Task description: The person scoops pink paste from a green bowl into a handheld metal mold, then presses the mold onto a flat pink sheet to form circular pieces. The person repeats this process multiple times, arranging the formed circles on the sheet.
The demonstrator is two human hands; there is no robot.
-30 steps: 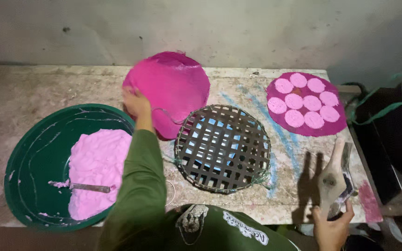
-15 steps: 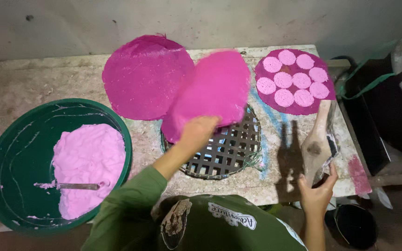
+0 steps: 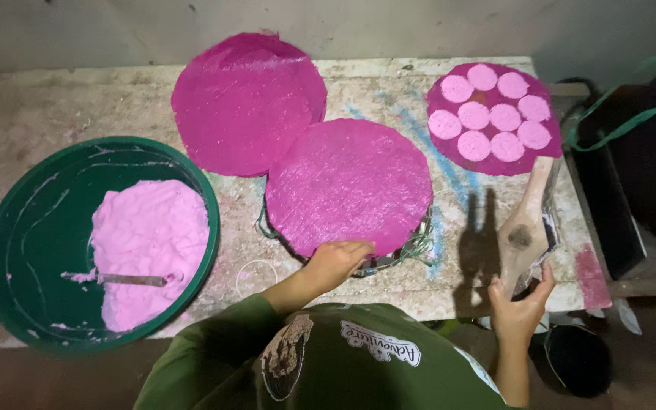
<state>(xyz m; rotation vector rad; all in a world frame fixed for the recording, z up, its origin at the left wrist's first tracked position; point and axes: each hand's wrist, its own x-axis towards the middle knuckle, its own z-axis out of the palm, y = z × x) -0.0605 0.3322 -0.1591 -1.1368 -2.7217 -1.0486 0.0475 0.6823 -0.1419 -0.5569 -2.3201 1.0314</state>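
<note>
My left hand (image 3: 337, 260) rests on the near edge of a round magenta sheet (image 3: 348, 184) that lies flat over the woven metal rack (image 3: 411, 247), hiding most of it. My right hand (image 3: 518, 304) grips the lower end of a long wooden paddle (image 3: 525, 220) that stands tilted at the table's right front. A second round magenta sheet (image 3: 246, 102) lies behind, partly overlapped by the near one. At the back right a third magenta sheet (image 3: 495, 156) carries several light pink discs (image 3: 488, 116).
A big green basin (image 3: 17, 243) at the left holds pink dough (image 3: 149, 247) with a metal tool (image 3: 134, 280) lying in it. A small ring (image 3: 256, 277) lies on the worn stone table (image 3: 39, 106). A dark bucket (image 3: 575, 361) stands on the floor at right.
My left hand carried a magenta sheet from the back pile and laid it flat over the rack. The paddle in my right hand stayed upright near the table's right edge.
</note>
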